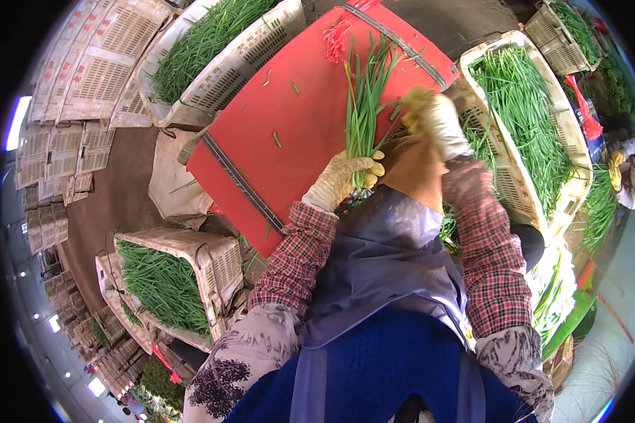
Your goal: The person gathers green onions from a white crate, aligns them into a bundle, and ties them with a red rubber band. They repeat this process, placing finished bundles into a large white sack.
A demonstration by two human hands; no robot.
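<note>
My left hand, in a cream and yellow work glove, grips a bunch of garlic chives near its lower end. The leaves fan out over the red padded board in front of me. To the right of the bunch is my right hand, gloved the same way and blurred by motion. Whether its fingers hold anything cannot be made out. Below that hand a brown cloth patch covers my knee, above a grey-purple apron.
Plastic crates full of green leaves stand at the upper left, lower left and right. Dark straps cross the board, with red plastic strings at its far end. Another person's gloved hand shows at far right. Stacked crates stand left.
</note>
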